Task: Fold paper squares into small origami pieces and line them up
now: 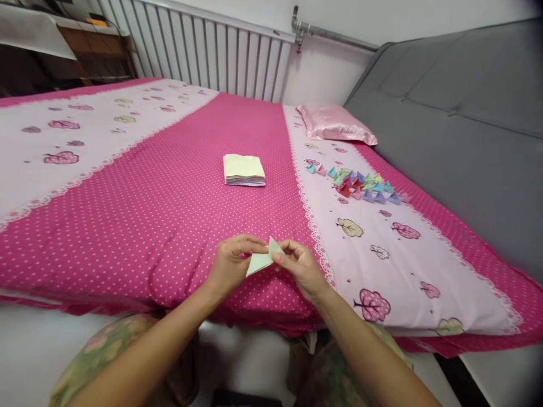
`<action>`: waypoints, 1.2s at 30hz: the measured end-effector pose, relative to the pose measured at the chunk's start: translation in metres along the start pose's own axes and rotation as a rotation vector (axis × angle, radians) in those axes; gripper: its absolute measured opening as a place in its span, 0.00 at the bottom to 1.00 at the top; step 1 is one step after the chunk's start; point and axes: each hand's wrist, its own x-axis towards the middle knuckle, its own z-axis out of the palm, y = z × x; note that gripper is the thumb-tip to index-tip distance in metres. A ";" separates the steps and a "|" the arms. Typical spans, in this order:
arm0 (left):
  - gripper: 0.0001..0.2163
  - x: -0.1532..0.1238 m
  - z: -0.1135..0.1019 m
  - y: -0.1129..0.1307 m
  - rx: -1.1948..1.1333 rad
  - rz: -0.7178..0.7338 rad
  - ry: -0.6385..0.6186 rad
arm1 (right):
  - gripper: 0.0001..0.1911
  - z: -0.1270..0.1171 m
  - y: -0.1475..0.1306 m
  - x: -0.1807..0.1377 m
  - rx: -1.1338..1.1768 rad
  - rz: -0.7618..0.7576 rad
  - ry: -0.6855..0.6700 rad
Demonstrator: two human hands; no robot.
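"Hands first?"
"Both grasping. In left hand [231, 263] and right hand [304, 272], lower centre of frame: pale green paper [259, 262], folded, pinched from either side, over patterned bedspread [169, 226]."
"Just above centre?"
"Paper stack [245, 167], pale yellow on top. Lies on bedspread, well apart from hands."
"Right of centre?"
"Small folded papers [358, 185], many colours, clustered close. Above those, pink pillow [339, 122]; upper right, grey headboard [458, 107]."

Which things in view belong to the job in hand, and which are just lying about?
Likely part of the job:
pale green paper, held by left hand and right hand
paper stack
folded paper pieces

Apparently just lying about:
pink pillow
orange item, too unclear to name
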 end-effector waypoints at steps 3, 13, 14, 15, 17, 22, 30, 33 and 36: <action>0.03 -0.003 0.000 0.000 0.093 0.042 -0.017 | 0.13 0.002 0.001 -0.001 0.083 0.070 -0.001; 0.16 -0.006 -0.003 -0.007 0.535 0.262 -0.076 | 0.17 -0.001 0.003 0.001 0.184 0.143 -0.019; 0.13 -0.006 -0.004 -0.007 0.560 0.287 -0.089 | 0.16 -0.001 0.003 0.001 0.184 0.141 -0.025; 0.12 -0.006 -0.004 -0.008 0.574 0.304 -0.097 | 0.16 -0.001 0.004 0.001 0.183 0.139 -0.030; 0.11 -0.007 -0.004 -0.008 0.579 0.308 -0.094 | 0.14 -0.001 0.003 0.001 0.184 0.139 -0.032; 0.10 -0.004 -0.006 -0.004 0.463 0.205 -0.094 | 0.14 -0.001 -0.002 0.002 0.215 0.171 -0.019; 0.13 -0.001 -0.006 -0.001 0.387 0.087 -0.135 | 0.15 -0.003 -0.004 0.004 0.268 0.242 0.017; 0.13 -0.001 -0.005 -0.002 0.370 0.062 -0.089 | 0.15 -0.004 -0.003 0.004 0.286 0.242 0.027; 0.10 0.000 -0.005 -0.002 0.320 -0.002 -0.055 | 0.16 -0.005 -0.003 0.005 0.322 0.238 0.036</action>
